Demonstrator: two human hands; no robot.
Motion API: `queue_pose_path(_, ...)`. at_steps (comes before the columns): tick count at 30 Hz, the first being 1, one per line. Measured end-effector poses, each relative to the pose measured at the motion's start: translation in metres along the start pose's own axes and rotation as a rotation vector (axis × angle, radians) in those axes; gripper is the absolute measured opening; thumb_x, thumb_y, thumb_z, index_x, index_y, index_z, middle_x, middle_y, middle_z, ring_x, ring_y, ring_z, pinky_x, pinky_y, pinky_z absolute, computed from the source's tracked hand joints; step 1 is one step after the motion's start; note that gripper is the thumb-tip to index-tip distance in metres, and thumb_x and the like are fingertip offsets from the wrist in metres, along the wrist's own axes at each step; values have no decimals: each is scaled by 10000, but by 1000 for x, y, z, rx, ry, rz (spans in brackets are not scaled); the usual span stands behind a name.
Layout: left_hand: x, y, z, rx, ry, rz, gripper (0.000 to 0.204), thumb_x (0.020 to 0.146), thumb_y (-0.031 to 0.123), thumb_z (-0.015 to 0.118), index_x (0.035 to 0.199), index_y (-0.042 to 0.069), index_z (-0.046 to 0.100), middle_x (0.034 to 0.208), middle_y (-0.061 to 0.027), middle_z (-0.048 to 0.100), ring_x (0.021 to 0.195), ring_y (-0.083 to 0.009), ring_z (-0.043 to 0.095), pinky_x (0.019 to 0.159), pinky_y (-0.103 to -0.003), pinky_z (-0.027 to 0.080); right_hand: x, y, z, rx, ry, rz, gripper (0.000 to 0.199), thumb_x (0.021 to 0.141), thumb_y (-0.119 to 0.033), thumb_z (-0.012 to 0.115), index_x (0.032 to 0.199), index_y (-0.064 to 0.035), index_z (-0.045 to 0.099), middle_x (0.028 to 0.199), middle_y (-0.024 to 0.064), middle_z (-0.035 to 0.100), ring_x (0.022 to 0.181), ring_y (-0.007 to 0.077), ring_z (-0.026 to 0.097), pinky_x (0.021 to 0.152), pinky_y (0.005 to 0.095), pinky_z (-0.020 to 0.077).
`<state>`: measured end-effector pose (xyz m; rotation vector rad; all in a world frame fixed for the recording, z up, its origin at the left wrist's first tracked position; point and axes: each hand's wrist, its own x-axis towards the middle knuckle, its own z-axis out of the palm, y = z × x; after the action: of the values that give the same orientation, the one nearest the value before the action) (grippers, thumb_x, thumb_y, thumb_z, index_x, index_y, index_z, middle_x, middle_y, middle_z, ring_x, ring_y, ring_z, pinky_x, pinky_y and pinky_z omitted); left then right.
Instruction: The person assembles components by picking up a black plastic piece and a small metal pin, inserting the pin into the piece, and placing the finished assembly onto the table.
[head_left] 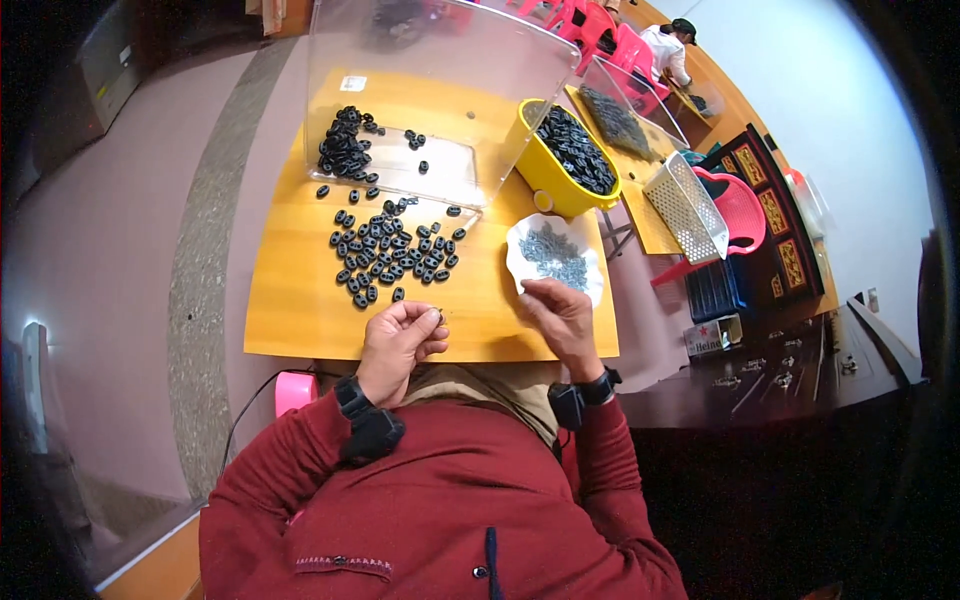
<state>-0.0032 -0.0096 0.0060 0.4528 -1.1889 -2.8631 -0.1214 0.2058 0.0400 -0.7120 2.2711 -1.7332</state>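
Note:
My left hand (398, 345), at the table's near edge, is closed in a pinch with a small dark piece (441, 317) at its fingertips, mostly covered by them. My right hand (563, 322) hovers at the near rim of a white scalloped dish (513, 262), thumb and fingers brought together; whatever they hold is hidden. Small grey-blue pieces (556, 255), too fine to name, fill the dish. Beyond my left hand, many black oval two-hole pieces (385, 248) that look like cord locks lie loose on the wooden table (285, 300).
A clear plastic bin (440, 60) lies tipped with its opening toward me, more black pieces (345, 145) inside. Right of it stands a yellow tub (540, 165) full of black parts. A white perforated basket (685, 205) and pink chair (740, 210) are farther right. Another person (668, 50) sits far back.

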Motion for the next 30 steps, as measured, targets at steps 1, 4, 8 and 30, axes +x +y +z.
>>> queue_pose_path(1,0,0,1,2,-6,-2,96,933,108,569,972,20,563,856,-48,610,728,-108,612,667,-234,541,1,7,-11,-101,38,-42,174,858,-2,642,1029,28,642,785,0,617,697,66,576,627,204,483)
queue_pose_path(4,0,0,3,-4,6,15,91,921,81,579,980,12,565,849,-55,613,731,-112,614,657,-237,543,9,12,-34,-221,100,-72,155,830,-30,667,976,20,649,767,19,620,672,67,545,602,221,455)
queue_pose_path(8,1,0,2,4,4,10,133,914,64,585,1030,1,574,850,-64,625,728,-117,616,655,-240,544,21,9,-52,-482,95,-151,163,805,-25,673,965,-2,656,804,79,639,681,140,593,614,257,471)
queue_pose_path(30,-1,4,2,87,-40,-88,233,864,93,665,1050,-28,593,854,-60,637,745,-114,621,699,-246,548,72,11,-36,-995,-107,-178,122,793,-81,548,862,-44,641,799,199,649,770,383,623,693,464,484)
